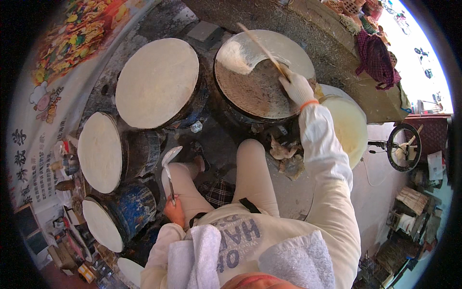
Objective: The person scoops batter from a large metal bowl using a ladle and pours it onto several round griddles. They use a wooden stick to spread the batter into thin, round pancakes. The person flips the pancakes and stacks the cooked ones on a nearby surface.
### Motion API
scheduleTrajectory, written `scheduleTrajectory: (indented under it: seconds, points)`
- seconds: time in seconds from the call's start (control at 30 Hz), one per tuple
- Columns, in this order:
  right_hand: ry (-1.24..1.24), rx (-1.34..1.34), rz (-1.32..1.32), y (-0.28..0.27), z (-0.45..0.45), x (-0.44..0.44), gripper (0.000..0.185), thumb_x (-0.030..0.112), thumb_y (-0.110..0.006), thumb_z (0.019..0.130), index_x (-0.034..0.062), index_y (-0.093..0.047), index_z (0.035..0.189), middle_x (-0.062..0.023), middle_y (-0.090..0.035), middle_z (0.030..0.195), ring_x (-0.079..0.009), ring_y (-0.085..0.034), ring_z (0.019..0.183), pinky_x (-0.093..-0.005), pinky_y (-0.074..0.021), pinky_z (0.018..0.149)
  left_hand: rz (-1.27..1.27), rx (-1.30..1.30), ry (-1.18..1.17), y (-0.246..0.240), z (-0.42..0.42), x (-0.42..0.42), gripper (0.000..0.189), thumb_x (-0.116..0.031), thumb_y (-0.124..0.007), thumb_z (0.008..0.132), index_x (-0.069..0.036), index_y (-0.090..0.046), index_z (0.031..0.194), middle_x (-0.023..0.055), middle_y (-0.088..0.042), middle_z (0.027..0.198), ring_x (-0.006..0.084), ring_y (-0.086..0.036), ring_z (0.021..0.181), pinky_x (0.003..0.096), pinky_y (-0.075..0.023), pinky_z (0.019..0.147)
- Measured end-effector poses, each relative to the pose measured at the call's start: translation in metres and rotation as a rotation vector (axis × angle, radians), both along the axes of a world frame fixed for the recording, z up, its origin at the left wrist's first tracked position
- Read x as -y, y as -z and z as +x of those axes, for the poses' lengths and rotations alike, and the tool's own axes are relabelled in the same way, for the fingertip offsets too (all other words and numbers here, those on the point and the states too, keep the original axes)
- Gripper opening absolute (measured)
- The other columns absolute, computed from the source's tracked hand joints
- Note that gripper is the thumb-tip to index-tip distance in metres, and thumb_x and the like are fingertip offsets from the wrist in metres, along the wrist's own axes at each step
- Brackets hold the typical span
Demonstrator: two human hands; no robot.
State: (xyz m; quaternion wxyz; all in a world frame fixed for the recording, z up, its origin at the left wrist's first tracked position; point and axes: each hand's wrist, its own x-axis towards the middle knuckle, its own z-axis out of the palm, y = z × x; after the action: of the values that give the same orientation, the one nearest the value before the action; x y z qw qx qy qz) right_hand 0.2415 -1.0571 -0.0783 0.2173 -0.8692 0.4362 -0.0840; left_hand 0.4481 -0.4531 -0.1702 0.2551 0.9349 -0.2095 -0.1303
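Observation:
My right hand [299,86], in a white knit glove, grips a thin wooden stick [258,45] that slants across a round griddle [252,90]. Pale wet batter [234,59] coats the far part of that griddle in a curved sweep, with a thick mass at its left. The near part is bare and brown. My bare left hand [175,211] holds the handle of a ladle [170,157] upright above my left thigh; its bowl is coated in white batter. Left of the griddle, a thin round sheet of batter [158,83] covers a second griddle.
Two more batter-covered griddles [100,151] [102,224] stand on drums along the left, with another partly visible below. Round pale flatbreads [344,126] lie right of my sleeve. A ledge [314,25] borders the far side, holding a checked cloth [377,59]. A ring light [404,147] stands right.

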Motion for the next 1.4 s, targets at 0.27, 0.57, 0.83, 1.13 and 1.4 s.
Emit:
scheduleTrajectory:
  seconds: [0.27,0.57,0.83,1.13,1.4]
  points:
    - [-0.235,-0.098,0.158,-0.010,-0.060,-0.087,0.050,0.023,-0.056,0.095,0.0182,-0.046,0.144,-0.0251,-0.066,0.099,-0.0446,-0.064,0.092,-0.0505,-0.0510,0.083,0.068,-0.015,-0.093,-0.002,-0.011,-0.007,0.020,-0.022,-0.057,0.090,-0.007,-0.069,0.096,0.0229,-0.068,0.090,0.0436,-0.064,0.085,0.0487,-0.0503,0.074]
    - [0.091,0.351,0.383,0.017,-0.072,-0.114,0.045,0.025,-0.060,0.097,0.0055,-0.055,0.137,-0.0208,-0.068,0.117,-0.0263,-0.065,0.111,-0.0333,-0.0466,0.097,-0.003,-0.010,0.020,-0.009,-0.006,0.003,0.020,-0.022,-0.058,0.089,-0.009,-0.069,0.099,0.0215,-0.067,0.088,0.0421,-0.064,0.083,0.0476,-0.0495,0.071]
    - [0.359,0.686,1.004,0.013,-0.035,-0.184,0.060,0.013,-0.072,0.086,0.0005,-0.051,0.141,-0.0015,-0.063,0.090,-0.0110,-0.058,0.072,-0.0241,-0.0452,0.061,-0.036,-0.088,-0.032,0.001,-0.002,-0.007,0.019,-0.021,-0.059,0.088,-0.012,-0.070,0.100,0.0186,-0.069,0.090,0.0396,-0.066,0.084,0.0458,-0.0506,0.072]
    - [0.678,0.852,0.944,0.073,0.060,-0.301,0.040,0.011,-0.061,0.093,0.0032,-0.053,0.131,-0.0025,-0.058,0.073,-0.0132,-0.050,0.049,-0.0291,-0.0418,0.044,-0.172,-0.080,-0.047,0.007,0.009,-0.021,0.016,-0.018,-0.059,0.088,-0.009,-0.070,0.096,0.0164,-0.070,0.090,0.0379,-0.066,0.083,0.0422,-0.0512,0.072]
    - [0.425,0.952,0.152,0.110,0.190,-0.238,0.042,0.030,-0.052,0.100,0.0039,-0.059,0.132,-0.0071,-0.062,0.084,-0.0193,-0.060,0.064,-0.0352,-0.0474,0.054,-0.109,-0.104,-0.030,0.017,0.022,-0.037,0.020,-0.020,-0.058,0.089,-0.008,-0.071,0.099,0.0178,-0.070,0.096,0.0368,-0.067,0.086,0.0441,-0.0510,0.075]
